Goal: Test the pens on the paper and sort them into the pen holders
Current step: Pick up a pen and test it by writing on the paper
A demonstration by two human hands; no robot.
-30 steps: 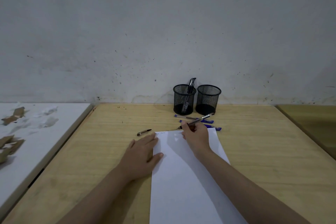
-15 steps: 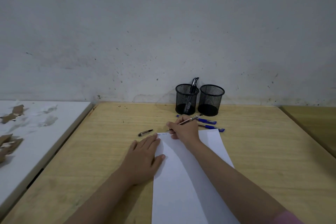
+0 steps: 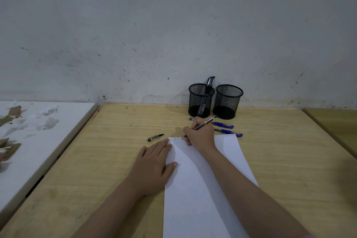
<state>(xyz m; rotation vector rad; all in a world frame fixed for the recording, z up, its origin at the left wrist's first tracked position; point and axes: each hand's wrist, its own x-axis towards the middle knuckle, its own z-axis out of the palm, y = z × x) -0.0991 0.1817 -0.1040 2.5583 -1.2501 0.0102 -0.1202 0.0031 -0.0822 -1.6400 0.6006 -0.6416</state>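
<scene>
A white sheet of paper (image 3: 195, 189) lies on the wooden table (image 3: 108, 152). My left hand (image 3: 153, 166) rests flat on the sheet's left edge. My right hand (image 3: 201, 135) grips a dark pen (image 3: 207, 121), its tip touching the paper's top edge beside small scribbles (image 3: 174, 138). Two black mesh pen holders stand against the wall: the left holder (image 3: 201, 100) has dark pens in it, the right holder (image 3: 228, 101) looks empty. Two blue pens (image 3: 225, 126) lie behind my right hand. A black pen cap (image 3: 155, 137) lies left of the paper.
A white board (image 3: 38, 137) with torn brown patches adjoins the table on the left. Another wooden surface (image 3: 336, 127) borders the right. A stained wall (image 3: 173, 35) rises right behind the holders.
My right hand with the pen has slid left along the paper's top edge, and new scribbles show there. My left hand has stayed on the paper.
</scene>
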